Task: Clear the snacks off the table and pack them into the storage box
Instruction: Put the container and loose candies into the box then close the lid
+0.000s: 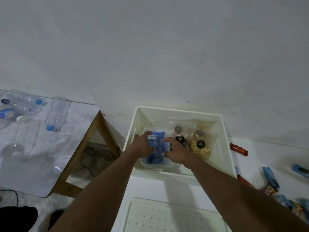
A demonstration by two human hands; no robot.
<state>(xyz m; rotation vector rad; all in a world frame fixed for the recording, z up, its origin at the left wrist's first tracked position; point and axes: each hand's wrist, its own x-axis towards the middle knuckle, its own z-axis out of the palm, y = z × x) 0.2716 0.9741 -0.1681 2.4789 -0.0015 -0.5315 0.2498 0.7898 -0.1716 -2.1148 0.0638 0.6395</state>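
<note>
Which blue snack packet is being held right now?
The blue packet in the white box, held by the left hand and right hand; the other packets lie on the table.

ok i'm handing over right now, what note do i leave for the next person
Left hand and right hand both grip the blue packets, partly inside the clear tub in the storage box.
Done: clear snack bags sit in the box beside the tub.
Left: red bar, blue wrappers and other snacks lie on the table to the right.
</note>
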